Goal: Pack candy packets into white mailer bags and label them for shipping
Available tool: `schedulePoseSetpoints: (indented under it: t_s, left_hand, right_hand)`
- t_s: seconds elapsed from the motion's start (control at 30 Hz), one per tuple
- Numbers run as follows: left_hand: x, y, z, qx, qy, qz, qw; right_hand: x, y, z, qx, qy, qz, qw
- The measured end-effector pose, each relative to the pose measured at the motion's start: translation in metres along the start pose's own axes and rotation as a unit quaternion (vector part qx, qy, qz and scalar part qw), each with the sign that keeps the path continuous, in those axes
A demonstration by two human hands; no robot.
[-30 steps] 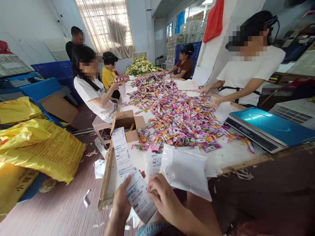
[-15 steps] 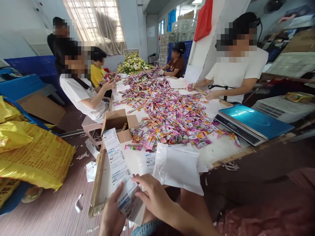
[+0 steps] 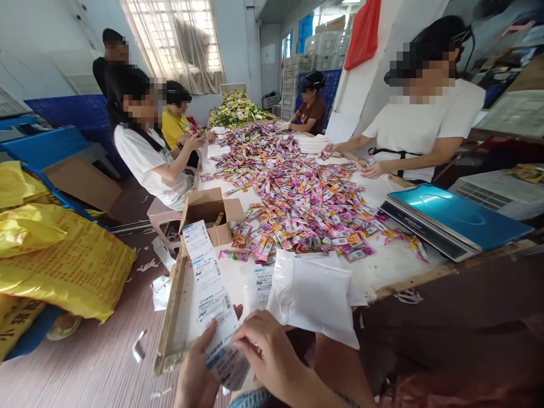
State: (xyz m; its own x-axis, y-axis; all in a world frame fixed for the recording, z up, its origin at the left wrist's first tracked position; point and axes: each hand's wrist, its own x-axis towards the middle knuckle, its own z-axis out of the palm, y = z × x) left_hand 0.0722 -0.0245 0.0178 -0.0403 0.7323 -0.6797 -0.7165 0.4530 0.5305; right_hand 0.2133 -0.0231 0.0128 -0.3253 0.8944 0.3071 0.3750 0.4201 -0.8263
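A long strip of printed labels runs from the small open carton down to my lap. My left hand is closed on its lower end, thumb on top. My right hand has its thumb and fingers pinched together at the right edge of the lowest label. Just beyond that hand lies a plump white mailing bag, overhanging the table's near edge. Partly under the bag, another white packet shows a printed label.
A large heap of small pink-purple sachets covers the table's middle. The open carton stands at the left, a blue-topped flat device at the right. Several co-workers sit around the table. Yellow sacks lie at the left.
My right fingers have drawn together into a pinch at the label's edge, where they were more spread. My view has turned slightly left. The left hand keeps its hold.
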Motion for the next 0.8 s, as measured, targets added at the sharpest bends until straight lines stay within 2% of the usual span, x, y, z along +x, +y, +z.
schedulePoseSetpoints:
  t_s: [0.07,0.13,0.17,0.23,0.3,0.33,0.43,0.53,0.6,0.67,0.8]
  left_hand:
    - [0.003,-0.001,-0.006,0.006,0.009,0.017,1.000]
    - [0.009,0.003,-0.012,0.008,0.024,0.079,0.997]
    - [0.014,0.006,-0.015,0.006,0.036,0.120,0.992]
    - [0.022,0.013,-0.021,0.003,0.057,0.183,0.981]
    - [0.027,0.019,-0.026,0.017,0.076,0.203,0.976]
    - [0.029,0.021,-0.027,0.027,0.076,0.202,0.976]
    - [0.030,0.023,-0.028,0.039,0.058,0.185,0.980]
    - [0.029,0.020,-0.028,0.038,0.045,0.161,0.985]
    - [0.029,0.017,-0.027,0.046,0.047,0.156,0.986]
    - [0.030,0.015,-0.026,0.062,0.052,0.160,0.984]
    - [0.030,0.010,-0.021,0.105,0.046,0.136,0.984]
  right_hand:
    - [-0.002,-0.014,-0.011,0.032,0.012,-0.014,0.999]
    - [-0.001,-0.028,-0.040,0.105,0.034,-0.005,0.994]
    - [0.001,-0.033,-0.058,0.143,0.070,0.007,0.987]
    - [0.008,-0.030,-0.095,0.180,0.208,0.044,0.960]
    - [0.014,-0.008,-0.117,0.126,0.330,0.094,0.931]
    - [0.016,0.008,-0.121,0.072,0.343,0.117,0.929]
    - [0.010,0.064,-0.105,-0.140,0.267,0.142,0.943]
    - [-0.005,0.099,-0.074,-0.322,0.228,0.118,0.911]
    - [-0.013,0.104,-0.062,-0.389,0.157,0.088,0.903]
    - [-0.013,0.102,-0.058,-0.418,0.072,0.078,0.902]
    - [0.010,0.100,-0.071,-0.422,-0.029,0.174,0.889]
